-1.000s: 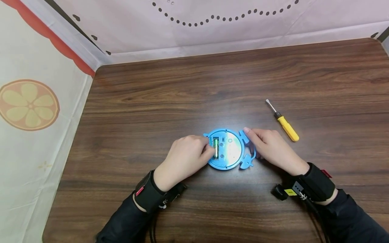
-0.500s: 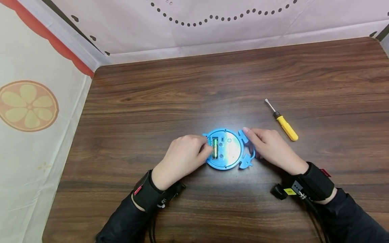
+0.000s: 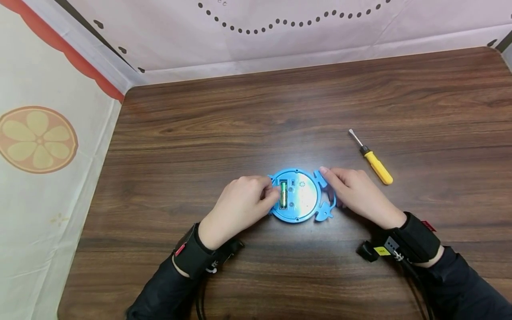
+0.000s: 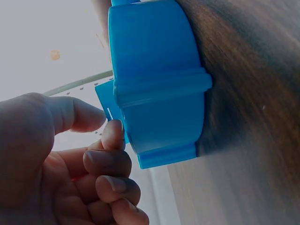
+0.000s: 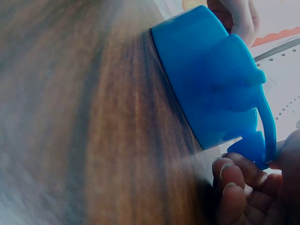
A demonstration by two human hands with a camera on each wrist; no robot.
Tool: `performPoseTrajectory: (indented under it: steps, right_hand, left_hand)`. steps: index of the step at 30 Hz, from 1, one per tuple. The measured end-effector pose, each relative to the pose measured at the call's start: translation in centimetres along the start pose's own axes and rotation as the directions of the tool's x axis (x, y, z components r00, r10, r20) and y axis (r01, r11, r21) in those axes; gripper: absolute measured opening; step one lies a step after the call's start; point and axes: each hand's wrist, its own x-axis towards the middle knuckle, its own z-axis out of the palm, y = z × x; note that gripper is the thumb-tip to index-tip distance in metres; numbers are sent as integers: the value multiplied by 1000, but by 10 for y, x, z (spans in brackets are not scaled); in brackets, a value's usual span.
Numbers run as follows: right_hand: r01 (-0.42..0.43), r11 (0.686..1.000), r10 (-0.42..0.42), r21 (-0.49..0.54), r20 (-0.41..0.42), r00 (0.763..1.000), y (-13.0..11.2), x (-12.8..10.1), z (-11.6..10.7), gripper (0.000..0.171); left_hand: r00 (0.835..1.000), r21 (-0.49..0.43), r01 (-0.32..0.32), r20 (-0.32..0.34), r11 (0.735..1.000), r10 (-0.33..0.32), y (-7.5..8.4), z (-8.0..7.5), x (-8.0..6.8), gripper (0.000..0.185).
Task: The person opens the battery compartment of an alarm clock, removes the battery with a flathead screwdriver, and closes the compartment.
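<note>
A round blue alarm clock (image 3: 296, 217) lies back side up on the wooden table. In its back is an uncovered battery slot with a green battery (image 3: 283, 195) in it. My left hand (image 3: 242, 204) is at the clock's left edge. In the left wrist view its thumb and index finger pinch a flat blue battery cover (image 4: 107, 96) with a thin slit, beside the clock's rim. My right hand (image 3: 360, 193) grips the clock's right end by a blue bell-shaped part (image 5: 248, 147) and the thin handle (image 5: 268, 122), thumb on top and fingers beneath.
A yellow-handled screwdriver (image 3: 378, 167) lies on the table (image 3: 224, 124) behind my right hand, its tip pointing away and left. Pale printed cloth (image 3: 256, 49) hangs along the table's back and left edges. Black cables (image 3: 201, 298) trail from both wrist straps.
My left thumb has drawn back slightly left from the battery slot, showing more of the battery. My right hand keeps its grip, and the clock stays in place.
</note>
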Motion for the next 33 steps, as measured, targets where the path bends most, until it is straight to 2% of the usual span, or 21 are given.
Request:
performPoseTrajectory:
  steps: [14, 33]
  right_hand:
    - [7, 1000, -7, -2, -3, 1000, -1, 1, 1, 54]
    - [16, 1000, -16, -7, -19, 1000, 2, 0, 1, 53]
  left_hand:
    - [1000, 7, 12, 15, 1000, -12, 1, 3, 0, 41]
    - [998, -89, 19, 67, 996, -13, 0, 9, 2, 37]
